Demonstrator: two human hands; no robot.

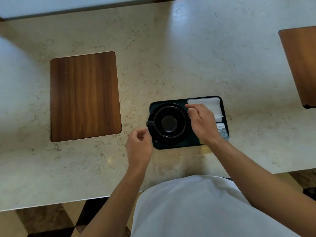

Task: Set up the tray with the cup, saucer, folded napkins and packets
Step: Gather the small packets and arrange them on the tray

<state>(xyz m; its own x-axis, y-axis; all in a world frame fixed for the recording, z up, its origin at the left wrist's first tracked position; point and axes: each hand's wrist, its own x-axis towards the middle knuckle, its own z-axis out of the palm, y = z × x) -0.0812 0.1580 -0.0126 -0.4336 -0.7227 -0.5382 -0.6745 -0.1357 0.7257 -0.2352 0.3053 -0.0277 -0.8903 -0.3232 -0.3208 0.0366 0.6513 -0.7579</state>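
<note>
right hand (201, 124) loosely open over the tray (177, 145), cup (169, 123) just left; left hand (139, 146) empty, half-curled beside the saucer (183, 138)

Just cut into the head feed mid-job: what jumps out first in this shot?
The dark tray at the counter's near edge, with a black cup on its saucer at the left and white napkins at the far right corner. The right hand hovers over the tray; the left hand hovers beside the cup's handle. A wooden inset panel sits left.
</note>
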